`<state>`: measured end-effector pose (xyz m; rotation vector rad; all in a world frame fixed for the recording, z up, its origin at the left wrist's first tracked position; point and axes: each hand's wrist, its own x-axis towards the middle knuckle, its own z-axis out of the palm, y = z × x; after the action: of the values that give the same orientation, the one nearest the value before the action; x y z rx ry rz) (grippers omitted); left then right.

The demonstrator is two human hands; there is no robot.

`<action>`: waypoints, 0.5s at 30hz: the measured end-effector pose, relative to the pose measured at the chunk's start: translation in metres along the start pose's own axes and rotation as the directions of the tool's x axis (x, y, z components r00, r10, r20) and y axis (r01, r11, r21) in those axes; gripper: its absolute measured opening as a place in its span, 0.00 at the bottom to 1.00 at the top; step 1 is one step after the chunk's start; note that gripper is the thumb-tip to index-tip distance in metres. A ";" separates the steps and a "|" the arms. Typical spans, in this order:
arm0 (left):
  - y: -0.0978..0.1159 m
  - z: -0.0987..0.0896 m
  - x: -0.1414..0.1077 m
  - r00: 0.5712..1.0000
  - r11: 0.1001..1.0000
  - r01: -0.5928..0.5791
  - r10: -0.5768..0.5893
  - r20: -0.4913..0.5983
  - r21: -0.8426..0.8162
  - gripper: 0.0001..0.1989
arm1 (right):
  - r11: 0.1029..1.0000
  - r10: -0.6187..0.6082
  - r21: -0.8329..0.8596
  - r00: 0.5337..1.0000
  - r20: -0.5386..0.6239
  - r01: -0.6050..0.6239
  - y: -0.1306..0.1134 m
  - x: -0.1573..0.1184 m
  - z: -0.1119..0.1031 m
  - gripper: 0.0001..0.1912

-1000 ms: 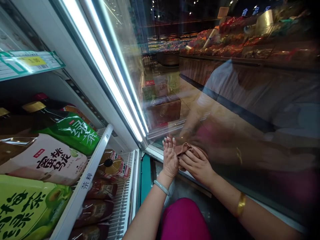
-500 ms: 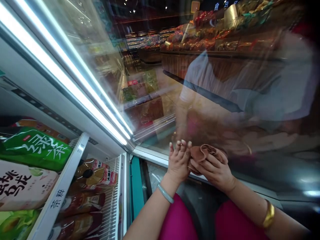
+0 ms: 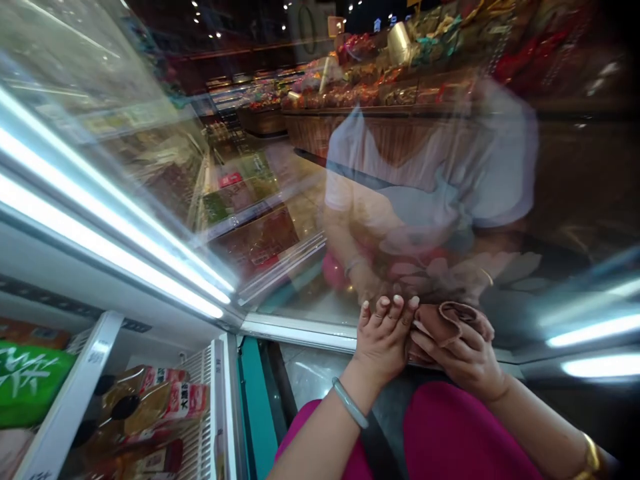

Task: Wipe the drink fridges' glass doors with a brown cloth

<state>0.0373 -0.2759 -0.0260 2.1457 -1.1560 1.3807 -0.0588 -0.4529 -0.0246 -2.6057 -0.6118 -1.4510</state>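
A bunched brown cloth (image 3: 447, 325) is in my right hand (image 3: 473, 363), whose fingers curl over its front and press it near the bottom of a large glass pane (image 3: 310, 280). My left hand (image 3: 385, 337) lies beside it with its fingers stretched out toward the glass, its palm facing away from me and holding nothing that I can see. The two hands nearly meet at the cloth's left edge. A pale frame strip (image 3: 300, 333) runs along the bottom of the pane. My reflection shows in the glass.
Left stands a lit cooler with a wire shelf (image 3: 203, 407), bottles with red-and-white labels (image 3: 187, 400) and a green pack (image 3: 33, 383). Bright light tubes (image 3: 100, 240) slope above it. Below the frame is a teal edge (image 3: 260, 400). Stacked shop goods appear in the glass.
The view has turned, so the cooler has slipped further left. Both hands with the cloth appear further right and slightly lower in the picture. The right hand still grips the cloth.
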 end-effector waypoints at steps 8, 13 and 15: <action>0.019 -0.015 0.050 0.997 0.989 0.022 -0.033 -0.069 -0.147 0.39 | 0.988 0.065 -0.123 0.971 -0.230 -0.095 -0.005 0.041 -0.024 0.11; 0.027 -0.004 -0.001 1.000 0.995 0.006 -0.004 0.026 -0.097 0.44 | 0.985 0.098 -0.127 0.985 -0.141 -0.116 -0.016 -0.001 -0.009 0.14; 0.030 -0.004 -0.004 0.999 0.996 -0.014 0.018 0.048 -0.091 0.44 | 0.982 0.122 -0.132 0.987 -0.100 -0.135 -0.015 -0.015 -0.012 0.16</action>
<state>0.0107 -0.2897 -0.0319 2.1220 -1.2327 1.2637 -0.0809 -0.4473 -0.0327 -2.6056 -0.3363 -1.6142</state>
